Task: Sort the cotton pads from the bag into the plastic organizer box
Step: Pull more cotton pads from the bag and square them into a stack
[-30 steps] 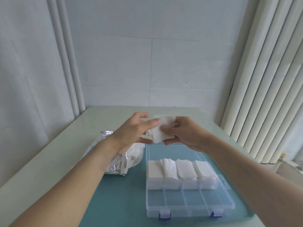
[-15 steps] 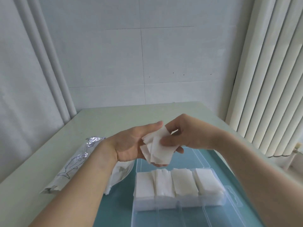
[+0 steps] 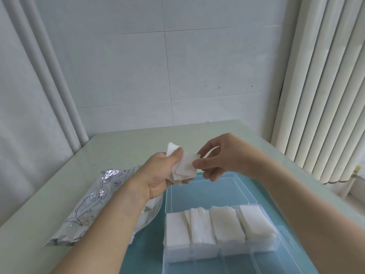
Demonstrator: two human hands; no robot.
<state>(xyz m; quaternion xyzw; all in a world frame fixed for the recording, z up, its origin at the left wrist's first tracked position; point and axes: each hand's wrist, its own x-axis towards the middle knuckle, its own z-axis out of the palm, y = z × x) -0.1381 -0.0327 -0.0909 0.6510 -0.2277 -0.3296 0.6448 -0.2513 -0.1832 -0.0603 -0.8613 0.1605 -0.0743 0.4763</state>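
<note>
Left hand (image 3: 158,175) grips a fan of cotton pads (image 3: 184,169); right hand (image 3: 223,157) pinches their right edge, above the organizer box (image 3: 207,194) open lid.

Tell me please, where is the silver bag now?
In the head view the silver bag lies on the table at the left, beside the organizer box and partly under the left forearm.

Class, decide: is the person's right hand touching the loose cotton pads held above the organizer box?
Touching. The head view shows the right hand pinching a pad's edge in the fanned loose cotton pads, with no gap.
</note>
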